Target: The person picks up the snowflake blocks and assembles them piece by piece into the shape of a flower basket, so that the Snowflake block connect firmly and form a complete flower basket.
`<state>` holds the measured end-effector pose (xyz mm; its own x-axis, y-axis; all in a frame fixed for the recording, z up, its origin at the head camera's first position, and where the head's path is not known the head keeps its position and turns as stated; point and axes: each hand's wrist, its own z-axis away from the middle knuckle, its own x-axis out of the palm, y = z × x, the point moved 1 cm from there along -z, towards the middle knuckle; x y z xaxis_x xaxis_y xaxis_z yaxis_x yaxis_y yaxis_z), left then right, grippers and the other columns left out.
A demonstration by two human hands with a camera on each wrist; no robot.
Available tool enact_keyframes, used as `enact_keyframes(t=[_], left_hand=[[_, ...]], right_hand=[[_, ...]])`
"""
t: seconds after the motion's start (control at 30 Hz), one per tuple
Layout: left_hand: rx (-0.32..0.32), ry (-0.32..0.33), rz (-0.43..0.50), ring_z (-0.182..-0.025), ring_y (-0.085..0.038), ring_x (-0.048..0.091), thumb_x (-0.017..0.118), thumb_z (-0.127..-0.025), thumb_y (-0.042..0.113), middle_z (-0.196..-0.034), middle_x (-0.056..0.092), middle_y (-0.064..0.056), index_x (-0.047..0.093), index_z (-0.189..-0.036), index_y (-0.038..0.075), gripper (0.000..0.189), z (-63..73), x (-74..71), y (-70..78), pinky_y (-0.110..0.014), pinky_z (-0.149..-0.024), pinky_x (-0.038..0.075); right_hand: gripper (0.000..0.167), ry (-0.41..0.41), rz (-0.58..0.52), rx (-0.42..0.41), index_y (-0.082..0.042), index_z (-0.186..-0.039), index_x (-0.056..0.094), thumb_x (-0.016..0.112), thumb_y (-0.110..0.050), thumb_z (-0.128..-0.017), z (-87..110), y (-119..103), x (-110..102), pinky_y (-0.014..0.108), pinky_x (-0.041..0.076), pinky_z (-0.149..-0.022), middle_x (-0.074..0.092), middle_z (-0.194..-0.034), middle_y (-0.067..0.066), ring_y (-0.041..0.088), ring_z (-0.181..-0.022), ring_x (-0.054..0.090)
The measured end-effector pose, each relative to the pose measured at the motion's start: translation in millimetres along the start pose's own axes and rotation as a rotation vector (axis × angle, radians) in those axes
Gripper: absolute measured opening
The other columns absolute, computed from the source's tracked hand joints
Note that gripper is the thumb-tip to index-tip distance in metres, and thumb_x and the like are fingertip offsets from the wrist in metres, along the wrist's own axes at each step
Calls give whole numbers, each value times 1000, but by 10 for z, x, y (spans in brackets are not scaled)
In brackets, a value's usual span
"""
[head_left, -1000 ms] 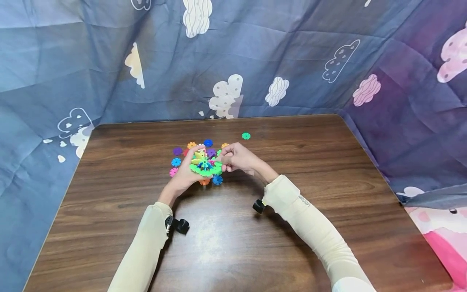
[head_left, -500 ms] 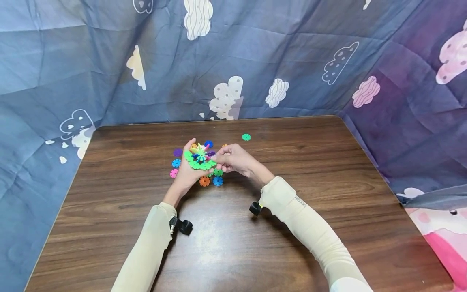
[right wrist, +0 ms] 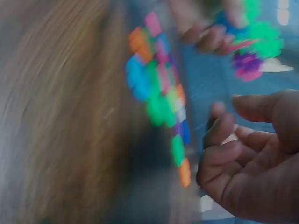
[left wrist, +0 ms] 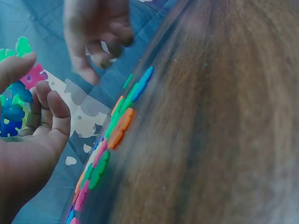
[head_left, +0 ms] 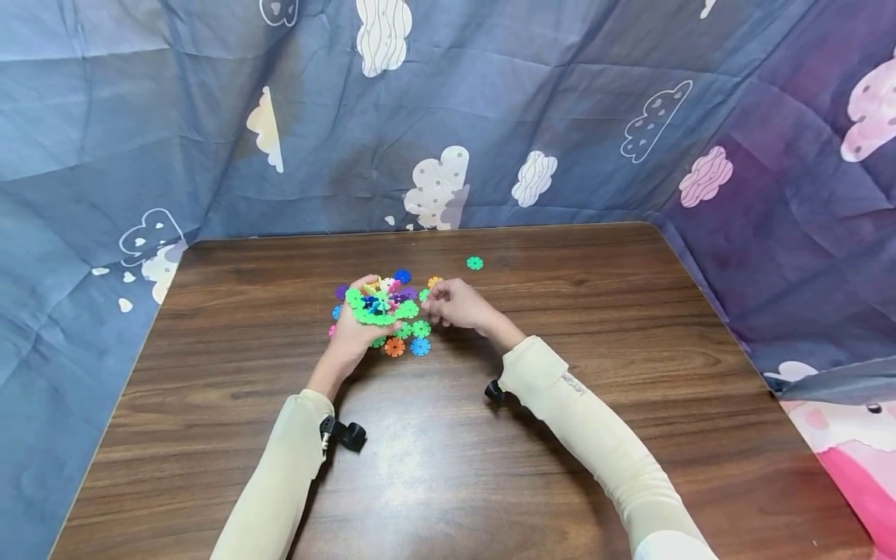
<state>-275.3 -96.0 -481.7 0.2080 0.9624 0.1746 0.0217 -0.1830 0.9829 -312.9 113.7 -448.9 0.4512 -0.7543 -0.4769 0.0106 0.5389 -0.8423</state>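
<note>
My left hand [head_left: 353,334] holds up a build of interlocking snowflake discs [head_left: 378,318], with a curved green row and blue, yellow, pink and purple discs sticking out. In the left wrist view the thumb and fingers bend around the build [left wrist: 13,112], part of which is cut off. Just right of it is my right hand [head_left: 458,303], apart from the build. Its fingers curl loosely in the right wrist view, thumb [right wrist: 261,108] spread from them, with nothing between. Loose discs lie below both hands, among them an orange disc [head_left: 395,346] and a blue disc [head_left: 421,347].
One green disc [head_left: 475,263] lies alone toward the back of the wooden table [head_left: 595,311]. A blue cloth backdrop [head_left: 315,171] with clouds hangs behind the far edge. Each forearm carries a small black wrist camera [head_left: 355,436].
The right hand was pinching at the right side of the build and has now let go, drawing slightly right. The left hand has tilted the build and shifted it a little left.
</note>
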Motion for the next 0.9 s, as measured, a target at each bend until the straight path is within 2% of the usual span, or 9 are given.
enact_keyframes(t=[0.07,0.17,0.33,0.5,0.67,0.8,0.9], left_hand=[[-10,-3,5,-108,-7,55,69,-80,-18,-132,45,-5,26,-150,4,85,7,1,11,-16,-86,53],[-13,-10,-8,-108,-8,55,68,-81,-16,-134,45,-7,27,-150,4,83,16,6,34,-15,-87,53],[-23,-2,-30,-112,-8,53,69,-81,-15,-140,43,-12,29,-149,4,81,26,5,54,-14,-90,51],[-16,-13,0,-113,-7,53,68,-79,-20,-141,42,-13,26,-150,2,85,18,8,42,-15,-91,51],[-8,-32,74,-113,-8,54,65,-77,-24,-139,41,-9,23,-150,2,88,11,22,36,-17,-90,53],[-18,-40,98,-116,-10,52,64,-78,-25,-142,38,-10,26,-149,5,86,15,32,38,-17,-90,53],[-11,-58,110,-118,-13,52,64,-78,-24,-142,38,-15,29,-148,7,84,24,38,39,-18,-90,53]], right_hand=[[15,1,158,-6,-2,-101,67,67,-16,-95,-35,58,40,29,52,-60,68,-79,8,16,-60,61],[21,-8,345,-23,-7,-104,67,75,-19,-89,-68,89,124,29,52,-66,69,-83,6,18,-67,64],[25,31,511,-47,-10,-91,62,80,-26,-86,-104,74,245,29,42,-63,58,-79,1,17,-71,51],[31,58,554,-21,-10,-80,54,78,-28,-87,-110,43,283,28,38,-59,48,-73,0,17,-67,44],[36,28,545,-4,-9,-75,52,80,-29,-85,-100,5,280,27,38,-54,46,-67,-1,14,-59,44],[36,-4,583,6,-9,-74,51,81,-27,-85,-107,-17,295,27,38,-55,45,-68,-1,14,-62,44],[35,0,596,19,-9,-75,52,81,-26,-85,-114,-16,303,28,40,-58,45,-69,-1,15,-66,44]])
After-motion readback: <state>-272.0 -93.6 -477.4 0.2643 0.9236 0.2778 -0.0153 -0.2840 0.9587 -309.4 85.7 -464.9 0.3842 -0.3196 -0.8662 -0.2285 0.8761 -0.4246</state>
